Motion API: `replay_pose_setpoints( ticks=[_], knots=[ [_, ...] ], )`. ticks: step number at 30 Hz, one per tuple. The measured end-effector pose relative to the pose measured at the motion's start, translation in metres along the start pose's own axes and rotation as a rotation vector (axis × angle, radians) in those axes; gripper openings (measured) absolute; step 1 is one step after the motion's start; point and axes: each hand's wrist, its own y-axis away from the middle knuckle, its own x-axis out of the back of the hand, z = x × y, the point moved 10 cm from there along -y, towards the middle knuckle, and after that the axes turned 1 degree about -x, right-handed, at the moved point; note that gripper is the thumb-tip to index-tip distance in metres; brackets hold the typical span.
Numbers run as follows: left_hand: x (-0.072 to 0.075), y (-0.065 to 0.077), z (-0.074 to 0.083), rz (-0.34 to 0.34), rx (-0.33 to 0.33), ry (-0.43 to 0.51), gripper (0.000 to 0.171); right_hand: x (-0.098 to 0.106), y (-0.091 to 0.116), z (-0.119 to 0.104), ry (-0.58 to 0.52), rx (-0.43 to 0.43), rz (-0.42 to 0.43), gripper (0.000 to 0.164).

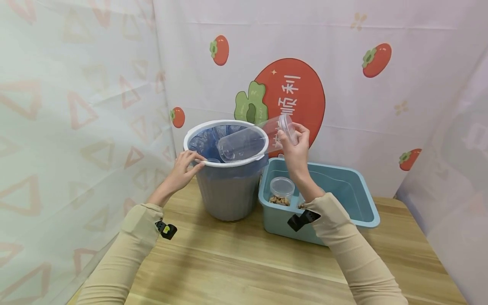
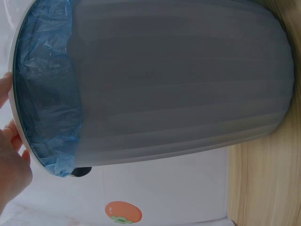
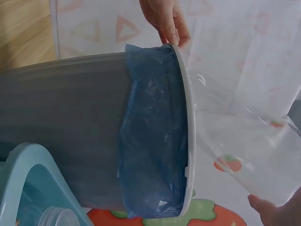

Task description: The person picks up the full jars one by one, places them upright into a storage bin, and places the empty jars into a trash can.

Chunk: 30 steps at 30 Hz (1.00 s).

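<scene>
My right hand grips a clear plastic jar around its ringed, lid-like end. The jar slants down to the left, its closed base over the mouth of a grey trash can. No contents show through its wall. My left hand holds the can's white rim at the front left, with fingers and thumb right at the edge. A blue liner bag is folded over the rim and hangs down outside. Inside the can, the edge of another clear round piece shows.
A teal tub stands right of the can, below my right forearm. In it sits a clear lidded jar with brown nut-like pieces; a second container is mostly hidden by the wrist. Both stand on a wooden table, with printed cloth behind.
</scene>
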Motion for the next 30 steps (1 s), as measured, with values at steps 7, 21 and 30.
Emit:
replay_pose_setpoints(
  ticks=[7,21,30],
  knots=[
    [0.0,-0.001,0.001,0.0,-0.006,0.002,0.01,-0.012,0.001,0.007,0.153,-0.042,-0.068,0.057],
    [0.0,-0.001,-0.001,0.01,-0.009,0.002,0.009,-0.046,0.004,0.021,0.293,-0.035,-0.253,0.065],
    [0.002,-0.001,0.002,0.028,-0.034,0.007,0.007,-0.045,0.019,0.028,0.348,-0.058,-0.362,0.053]
  ],
)
